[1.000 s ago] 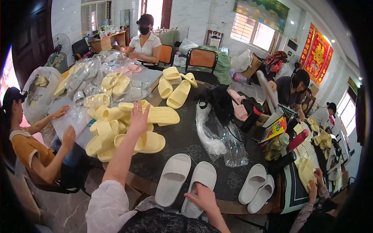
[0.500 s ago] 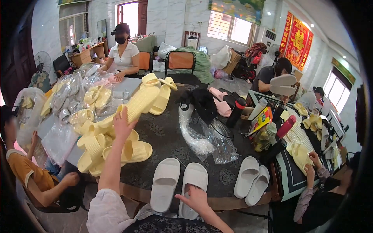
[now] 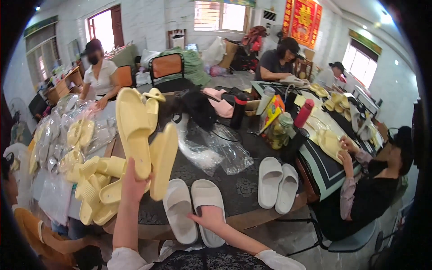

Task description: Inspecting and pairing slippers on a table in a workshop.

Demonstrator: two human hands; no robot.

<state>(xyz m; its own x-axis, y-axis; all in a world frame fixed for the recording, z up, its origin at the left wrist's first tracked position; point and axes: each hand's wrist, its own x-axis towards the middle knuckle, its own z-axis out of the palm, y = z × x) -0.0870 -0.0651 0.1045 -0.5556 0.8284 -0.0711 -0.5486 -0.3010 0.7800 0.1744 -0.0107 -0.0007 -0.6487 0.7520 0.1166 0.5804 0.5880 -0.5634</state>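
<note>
Raised over the dark table, my left hand (image 3: 134, 179) is closed around the heel end of a yellow slipper (image 3: 134, 128). A second yellow slipper (image 3: 163, 162), seen from its side and sole, hangs against that hand. Two grey slippers lie side by side in front of me. My right hand (image 3: 210, 219) reaches into the opening of the right grey slipper (image 3: 207, 191); its thumb is spread and its fingers are hidden under the strap. The left grey slipper (image 3: 180, 211) lies beside that thumb.
A heap of yellow slippers (image 3: 96, 191) and bagged slippers (image 3: 60, 135) cover the left side. Another grey pair (image 3: 270, 182) lies to the right. Plastic wrap (image 3: 202, 153), bottles (image 3: 304, 112) and pink slippers (image 3: 220, 108) stand or lie farther back. Several people work nearby.
My left hand has lifted the yellow slippers off the heap and toward me. My right hand has gone deeper into the right grey slipper. The view has turned to the right.
</note>
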